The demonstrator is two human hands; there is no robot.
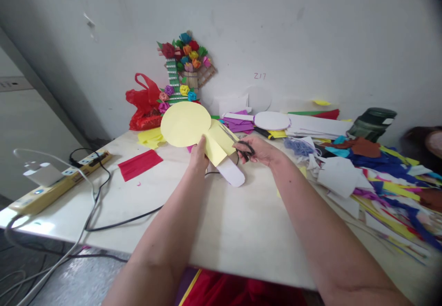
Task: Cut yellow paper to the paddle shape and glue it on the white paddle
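My left hand [198, 155] grips a paddle-shaped cutout of pale yellow paper [185, 124] where its round head meets the handle strip. Out of the strip's lower end sticks a white handle with a rounded tip [233, 172]. My right hand [258, 150] is closed on dark-handled scissors [246, 149], their blades lying along a yellow paper flap [224, 135] beside the handle strip. How far the blades are parted is too small to tell. Both hands are above the pale table [238, 232].
A power strip [58, 181] with cords lies left. Red paper [140, 165], a red plastic bag [143, 103] and a paper-flower display [186, 71] are at the back left. A white paddle shape [272, 120], a dark green jar [371, 124] and heaped paper scraps [386, 186] lie right.
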